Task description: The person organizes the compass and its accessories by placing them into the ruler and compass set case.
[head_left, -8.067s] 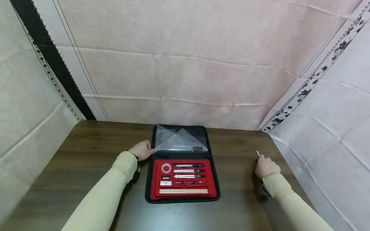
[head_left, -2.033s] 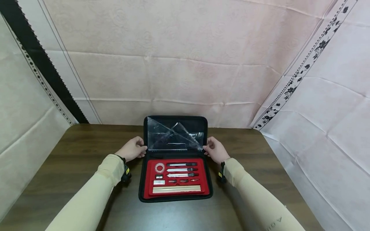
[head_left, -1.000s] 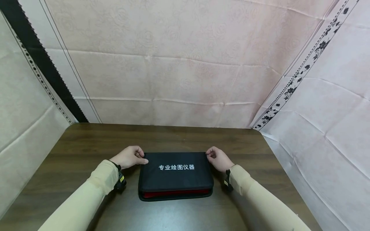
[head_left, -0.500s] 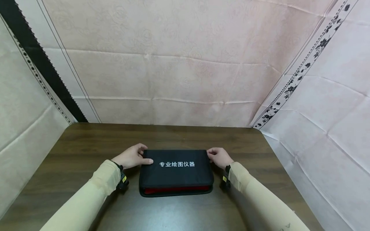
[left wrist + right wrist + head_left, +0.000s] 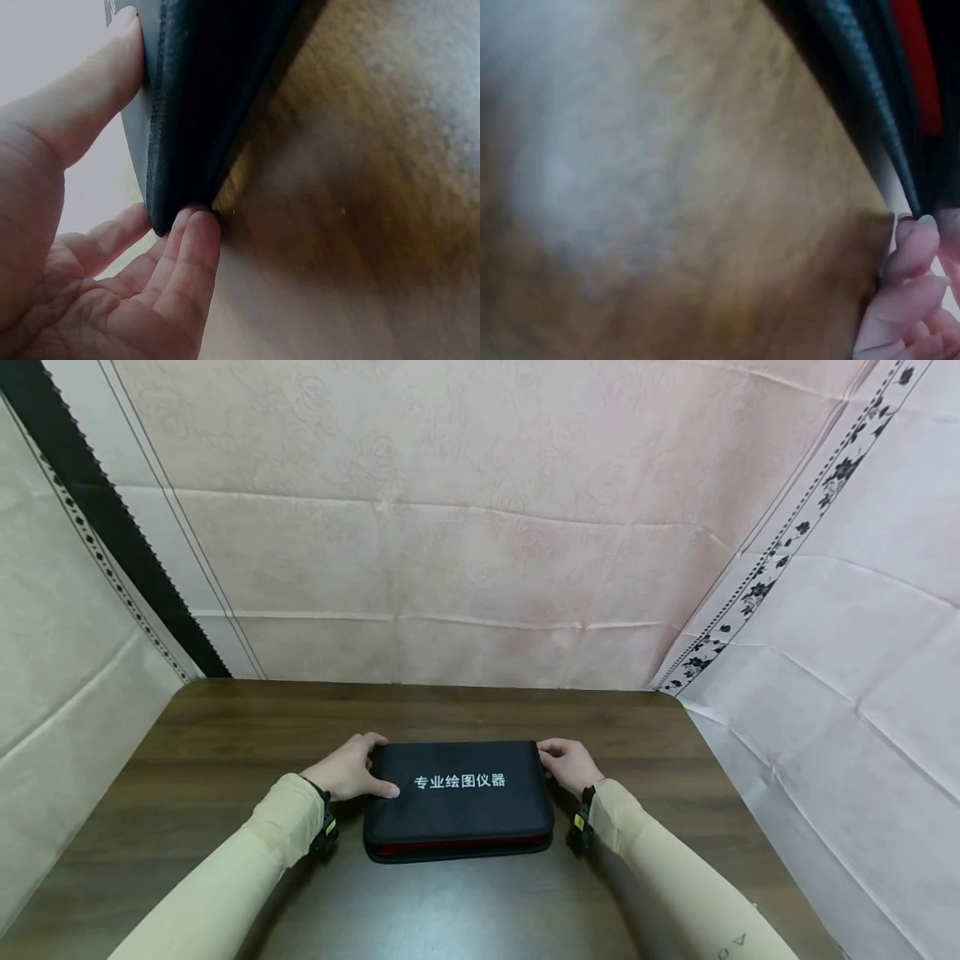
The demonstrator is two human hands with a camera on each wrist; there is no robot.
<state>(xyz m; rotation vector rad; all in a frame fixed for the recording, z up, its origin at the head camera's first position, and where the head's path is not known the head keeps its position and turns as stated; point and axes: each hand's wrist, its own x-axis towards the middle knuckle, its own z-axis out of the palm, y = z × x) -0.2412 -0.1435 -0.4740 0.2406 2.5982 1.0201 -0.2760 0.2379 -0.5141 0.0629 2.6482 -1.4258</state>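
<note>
A black zip-up drawing-instrument case (image 5: 459, 806) lies folded over on the table, white characters on its lid. Along its near side the lid stands slightly apart from the base, and a strip of the red tray (image 5: 465, 845) shows there. My left hand (image 5: 351, 770) holds the far left corner, thumb flat on the lid and fingers round the back edge. In the left wrist view the fingertips (image 5: 199, 225) sit right at the case's corner. At the far right corner my right hand (image 5: 570, 766) pinches the lid's edge. The case's contents are hidden.
The brown wooden table (image 5: 247, 727) ends at a pale patterned cloth (image 5: 465, 568) hanging behind it. Another cloth with a flowered border (image 5: 705, 656) hangs at the right, and a pale sheet (image 5: 82, 735) at the left.
The case stood open with set squares in its lid; both hands folded the lid down. Since then the case has slid slightly away from me and the left thumb has moved further onto it.
</note>
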